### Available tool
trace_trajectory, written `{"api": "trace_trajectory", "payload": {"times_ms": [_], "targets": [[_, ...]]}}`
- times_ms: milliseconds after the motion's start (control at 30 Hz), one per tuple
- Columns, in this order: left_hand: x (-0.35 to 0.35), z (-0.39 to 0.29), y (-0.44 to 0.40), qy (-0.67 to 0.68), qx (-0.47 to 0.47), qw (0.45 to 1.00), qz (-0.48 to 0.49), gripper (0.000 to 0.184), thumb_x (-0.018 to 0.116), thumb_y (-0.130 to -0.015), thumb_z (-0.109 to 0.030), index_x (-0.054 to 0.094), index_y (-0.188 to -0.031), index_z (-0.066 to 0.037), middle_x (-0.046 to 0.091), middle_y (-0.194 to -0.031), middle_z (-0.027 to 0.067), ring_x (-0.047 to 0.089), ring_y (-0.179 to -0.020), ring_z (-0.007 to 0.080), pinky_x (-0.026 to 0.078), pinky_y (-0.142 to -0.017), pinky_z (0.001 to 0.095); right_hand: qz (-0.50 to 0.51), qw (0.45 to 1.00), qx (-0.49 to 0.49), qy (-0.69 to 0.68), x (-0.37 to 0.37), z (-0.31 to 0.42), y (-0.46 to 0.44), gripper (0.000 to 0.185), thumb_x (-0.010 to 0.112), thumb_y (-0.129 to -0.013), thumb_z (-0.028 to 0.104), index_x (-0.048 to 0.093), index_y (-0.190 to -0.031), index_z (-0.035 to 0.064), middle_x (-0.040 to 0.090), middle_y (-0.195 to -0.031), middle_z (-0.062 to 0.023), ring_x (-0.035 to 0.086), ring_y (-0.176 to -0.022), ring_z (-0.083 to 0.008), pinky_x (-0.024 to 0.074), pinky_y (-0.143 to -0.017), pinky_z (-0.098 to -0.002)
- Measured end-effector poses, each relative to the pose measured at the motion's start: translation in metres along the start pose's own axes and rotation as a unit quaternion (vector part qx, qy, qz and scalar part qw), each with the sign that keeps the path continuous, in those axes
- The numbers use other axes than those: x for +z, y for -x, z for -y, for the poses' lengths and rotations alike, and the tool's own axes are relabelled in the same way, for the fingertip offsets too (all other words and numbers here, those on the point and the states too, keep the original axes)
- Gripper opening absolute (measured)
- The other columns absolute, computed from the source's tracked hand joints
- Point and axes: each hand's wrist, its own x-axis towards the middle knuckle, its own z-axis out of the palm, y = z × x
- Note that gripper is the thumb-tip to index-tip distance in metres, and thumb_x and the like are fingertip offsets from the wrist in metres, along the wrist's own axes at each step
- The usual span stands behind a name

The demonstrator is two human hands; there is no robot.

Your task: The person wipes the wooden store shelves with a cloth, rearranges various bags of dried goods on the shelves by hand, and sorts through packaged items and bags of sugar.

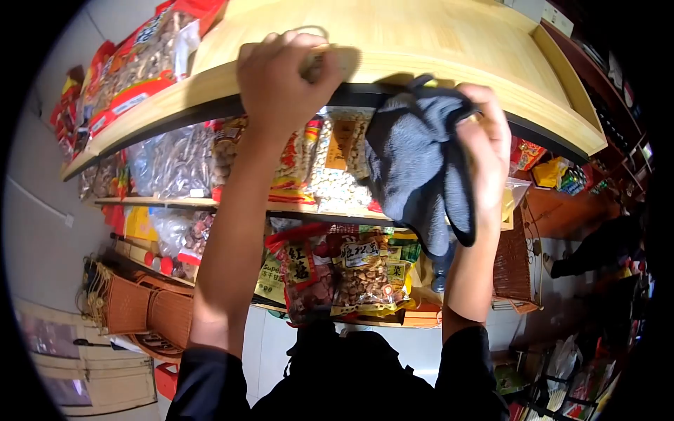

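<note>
My left hand (284, 81) is curled at the front edge of the wooden top shelf (421, 35). Its fingers close round a small light-coloured object that is mostly hidden. On the right, my right hand (484, 140) grips a dark grey cloth (414, 154), which hangs down over the black strip of the shelf edge. Behind and below the cloth, a clear bag of pale pieces with a brown label (340, 144) stands on the shelf underneath.
Red packs of dried goods (140, 67) sit at the upper left. Lower shelves hold more bags, among them a yellow-white pack (361, 270). A wicker chair (151, 309) stands lower left. A person's dark-clothed leg (590, 249) shows at the right.
</note>
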Motion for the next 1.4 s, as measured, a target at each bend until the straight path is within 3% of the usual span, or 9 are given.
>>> {"api": "trace_trajectory", "payload": {"times_ms": [100, 233, 367, 400, 500, 633, 900, 1067, 1400], "targets": [[-0.007, -0.011, -0.008, 0.009, -0.041, 0.998, 0.039, 0.016, 0.066, -0.079, -0.024, 0.067, -0.080, -0.009, 0.067, -0.076, 0.0049, 0.062, -0.071, 0.0237, 0.042, -0.066, 0.0353, -0.015, 0.998, 0.036, 0.050, -0.016, 0.003, 0.005, 0.026, 0.055, -0.082, -0.006, 0.060, -0.107, 0.0028, 0.051, -0.065, 0.0062, 0.034, -0.049, -0.0002, 0.0216, -0.042, -0.0205], [-0.009, -0.015, -0.010, 0.002, -0.060, 0.997, 0.053, 0.015, 0.065, -0.078, -0.023, 0.067, -0.080, -0.009, 0.068, -0.078, 0.0039, 0.062, -0.074, 0.0236, 0.039, -0.067, 0.0359, -0.215, 0.974, -0.055, 0.049, -0.034, 0.027, -0.001, 0.034, 0.046, -0.083, -0.008, 0.061, -0.112, -0.0017, 0.063, -0.115, -0.0155, 0.058, -0.105, -0.0162, 0.0458, -0.091, -0.0264], [-0.009, -0.017, -0.011, -0.002, -0.069, 0.996, 0.057, 0.015, 0.064, -0.078, -0.023, 0.067, -0.079, -0.009, 0.068, -0.080, 0.0034, 0.062, -0.076, 0.0232, 0.038, -0.069, 0.0365, -0.321, 0.936, -0.143, -0.012, -0.066, 0.036, -0.002, 0.030, 0.039, -0.087, -0.006, 0.059, -0.109, -0.0055, 0.066, -0.098, -0.0155, 0.065, -0.081, -0.0202, 0.0541, -0.076, -0.0290], [-0.008, -0.017, -0.011, -0.004, -0.072, 0.996, 0.056, 0.015, 0.064, -0.078, -0.024, 0.066, -0.079, -0.009, 0.068, -0.081, 0.0033, 0.062, -0.077, 0.0231, 0.037, -0.070, 0.0367, -0.310, 0.933, -0.180, -0.040, -0.064, 0.037, -0.001, 0.028, 0.042, -0.086, -0.007, 0.057, -0.110, -0.0040, 0.065, -0.082, -0.0096, 0.062, -0.072, -0.0159, 0.0539, -0.070, -0.0268], [-0.006, -0.017, -0.011, -0.001, -0.079, 0.996, 0.048, 0.015, 0.063, -0.076, -0.025, 0.066, -0.074, -0.010, 0.066, -0.077, 0.0031, 0.062, -0.078, 0.0230, 0.037, -0.070, 0.0373, -0.282, 0.862, -0.354, 0.229, -0.068, 0.019, -0.006, 0.037, 0.051, -0.082, -0.009, 0.055, -0.117, 0.0026, 0.053, -0.109, -0.0102, 0.057, -0.093, -0.0143, 0.0502, -0.075, -0.0240], [-0.005, -0.017, -0.012, -0.009, -0.068, 0.997, 0.033, 0.015, 0.063, -0.073, -0.026, 0.065, -0.070, -0.011, 0.064, -0.071, 0.0044, 0.061, -0.077, 0.0234, 0.038, -0.069, 0.0387, -0.198, 0.757, -0.361, 0.507, -0.060, -0.008, -0.007, 0.052, 0.070, -0.073, 0.001, 0.053, -0.122, 0.0034, 0.043, -0.130, -0.0170, 0.037, -0.125, -0.0315, 0.0309, -0.105, -0.0402], [-0.046, 0.009, -0.021, 0.090, -0.058, 0.965, 0.241, 0.023, 0.058, -0.085, -0.027, 0.067, -0.089, -0.007, 0.064, -0.077, 0.0100, 0.063, -0.074, 0.0241, 0.046, -0.079, 0.0410, -0.251, 0.736, -0.393, 0.491, -0.042, -0.018, -0.025, 0.037, 0.068, -0.071, -0.004, 0.065, -0.106, 0.0070, 0.050, -0.121, -0.0146, 0.050, -0.111, -0.0294, 0.0411, -0.096, -0.0365], [-0.098, 0.073, -0.027, 0.046, -0.114, 0.921, 0.369, 0.034, 0.058, -0.090, -0.035, 0.064, -0.102, -0.003, 0.063, -0.102, 0.0123, 0.062, -0.089, 0.0312, 0.049, -0.086, 0.0378, -0.109, 0.685, -0.343, 0.634, -0.016, 0.002, -0.024, 0.036, 0.068, -0.072, 0.002, 0.064, -0.107, 0.0090, 0.052, -0.120, -0.0138, 0.050, -0.109, -0.0324, 0.0407, -0.092, -0.0387], [-0.124, 0.133, 0.012, 0.092, -0.099, 0.940, 0.312, 0.029, 0.068, -0.083, -0.024, 0.063, -0.100, -0.001, 0.062, -0.098, 0.0158, 0.060, -0.090, 0.0338, 0.048, -0.079, 0.0402, 0.136, 0.634, -0.255, 0.718, 0.058, 0.031, -0.072, 0.024, 0.054, -0.070, 0.007, 0.062, -0.092, 0.0026, 0.056, -0.079, -0.0133, 0.056, -0.074, -0.0321, 0.0481, -0.068, -0.0381]]}}
